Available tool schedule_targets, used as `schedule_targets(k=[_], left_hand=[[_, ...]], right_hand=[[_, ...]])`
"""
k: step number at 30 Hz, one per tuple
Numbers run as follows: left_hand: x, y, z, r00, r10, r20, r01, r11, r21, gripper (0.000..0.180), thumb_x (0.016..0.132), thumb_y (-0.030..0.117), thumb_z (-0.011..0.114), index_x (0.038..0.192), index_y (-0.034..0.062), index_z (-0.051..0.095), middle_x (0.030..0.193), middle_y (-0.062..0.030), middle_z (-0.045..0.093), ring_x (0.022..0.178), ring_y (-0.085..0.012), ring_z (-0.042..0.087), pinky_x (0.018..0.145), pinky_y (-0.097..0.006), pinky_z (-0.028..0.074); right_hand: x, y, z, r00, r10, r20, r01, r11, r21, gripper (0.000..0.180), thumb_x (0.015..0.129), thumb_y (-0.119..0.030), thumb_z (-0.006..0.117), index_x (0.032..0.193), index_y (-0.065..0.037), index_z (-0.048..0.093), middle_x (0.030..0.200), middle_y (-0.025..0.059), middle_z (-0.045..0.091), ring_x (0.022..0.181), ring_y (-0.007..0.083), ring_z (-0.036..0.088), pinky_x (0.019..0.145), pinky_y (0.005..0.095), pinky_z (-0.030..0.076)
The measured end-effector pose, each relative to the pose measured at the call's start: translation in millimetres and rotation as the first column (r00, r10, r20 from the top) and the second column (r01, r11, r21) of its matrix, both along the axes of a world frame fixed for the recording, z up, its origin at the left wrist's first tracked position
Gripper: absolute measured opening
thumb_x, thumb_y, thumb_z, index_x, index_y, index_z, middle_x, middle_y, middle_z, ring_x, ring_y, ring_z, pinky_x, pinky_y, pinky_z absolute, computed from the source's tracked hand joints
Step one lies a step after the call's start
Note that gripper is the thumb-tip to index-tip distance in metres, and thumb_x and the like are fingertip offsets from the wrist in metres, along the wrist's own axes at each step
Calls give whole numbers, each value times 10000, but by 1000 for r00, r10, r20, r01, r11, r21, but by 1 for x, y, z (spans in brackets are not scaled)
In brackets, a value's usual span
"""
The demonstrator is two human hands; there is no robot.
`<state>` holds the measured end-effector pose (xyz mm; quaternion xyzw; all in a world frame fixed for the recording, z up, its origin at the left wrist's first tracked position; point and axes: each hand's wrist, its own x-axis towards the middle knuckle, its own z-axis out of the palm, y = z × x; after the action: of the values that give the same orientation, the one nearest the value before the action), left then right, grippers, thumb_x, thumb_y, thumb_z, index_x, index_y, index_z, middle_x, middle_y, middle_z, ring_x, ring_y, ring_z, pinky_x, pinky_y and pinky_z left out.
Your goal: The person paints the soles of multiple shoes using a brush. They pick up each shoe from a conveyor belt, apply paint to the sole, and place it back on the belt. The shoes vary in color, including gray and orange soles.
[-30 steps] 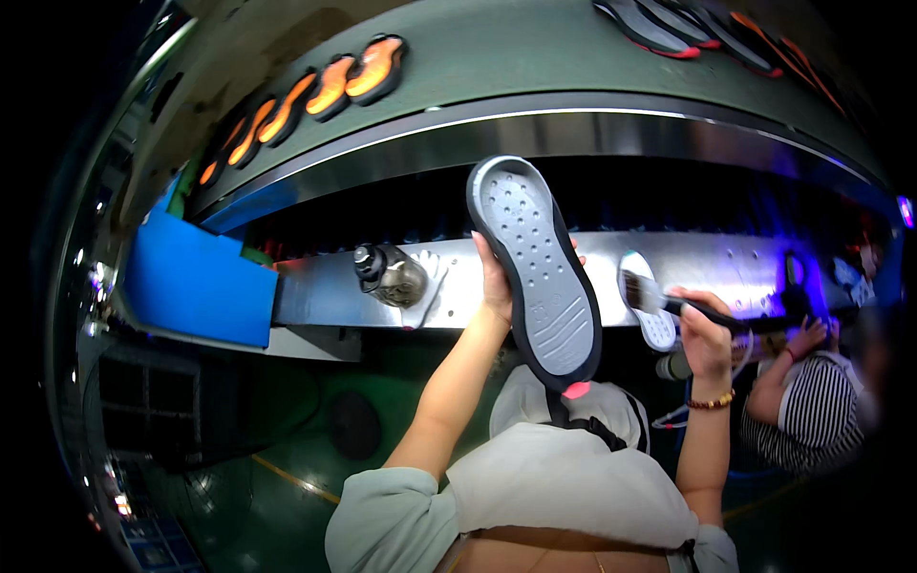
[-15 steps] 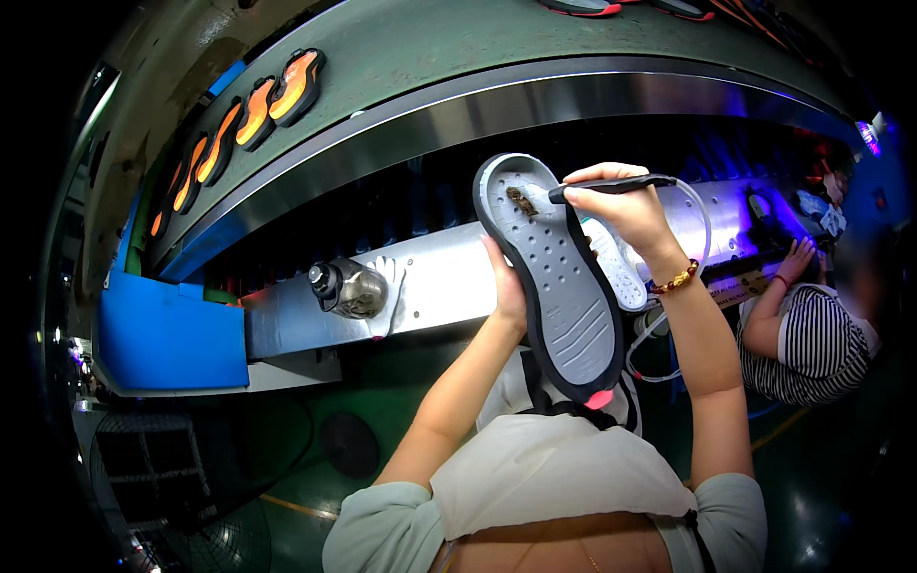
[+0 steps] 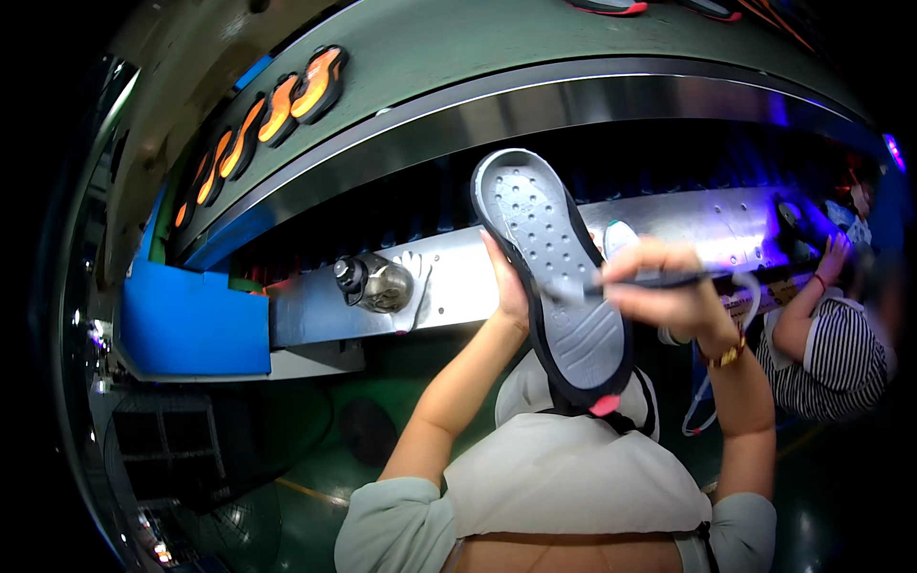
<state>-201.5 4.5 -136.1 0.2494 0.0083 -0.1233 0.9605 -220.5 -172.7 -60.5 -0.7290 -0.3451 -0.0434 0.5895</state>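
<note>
Got the shoe point(image 3: 559, 286) flipped sole-up dead centre, my left hand point(image 3: 506, 286) wrapped round its edge at 9 o'clock, so all I see is the grey rubbery sole with its little raised dots and a black rim going pink at the heel. My right hand point(image 3: 669, 291) has its fingers pinched shut on a thin dark brush point(image 3: 630, 283), tip touching the middle of the sole. Behind it the shiny steel worktop point(image 3: 458, 286) curves off, a metal bottle point(image 3: 374, 284) lying at 9 o'clock and a neighbour's striped sleeve point(image 3: 831, 358) at 3, well apart.
</note>
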Motion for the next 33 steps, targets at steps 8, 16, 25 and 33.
schedule_targets(k=[8,16,25,33], left_hand=[[-8,-17,24,986,-129,109,139,986,-90,869,725,739,177,1242,60,343,1149,-133,479,1019,-245,497,893,-359,400],[-4,-17,30,985,-36,168,24,997,74,877,716,748,166,1261,76,307,1186,-150,439,1062,-295,453,926,-411,353],[17,-5,33,926,43,376,-11,996,-87,954,665,788,201,1256,47,312,1186,-201,434,1077,-364,426,940,-466,320],[24,9,46,893,104,437,-102,994,-29,935,674,773,258,1273,56,291,1212,-219,398,1105,-378,392,955,-480,294]], right_hand=[[11,5,20,996,91,18,-90,995,-50,158,637,-55,674,784,-8,641,739,89,621,675,155,585,626,234,446],[3,-2,14,995,78,-58,-79,997,-11,151,673,-39,652,816,5,631,772,94,623,751,122,584,695,246,470],[-14,-8,12,992,110,-56,-111,993,-26,196,639,16,658,831,-5,626,792,104,626,770,175,599,711,264,458],[-21,-17,7,982,146,-119,-150,989,-22,173,651,20,653,820,-9,625,822,98,620,789,181,585,701,267,455]])
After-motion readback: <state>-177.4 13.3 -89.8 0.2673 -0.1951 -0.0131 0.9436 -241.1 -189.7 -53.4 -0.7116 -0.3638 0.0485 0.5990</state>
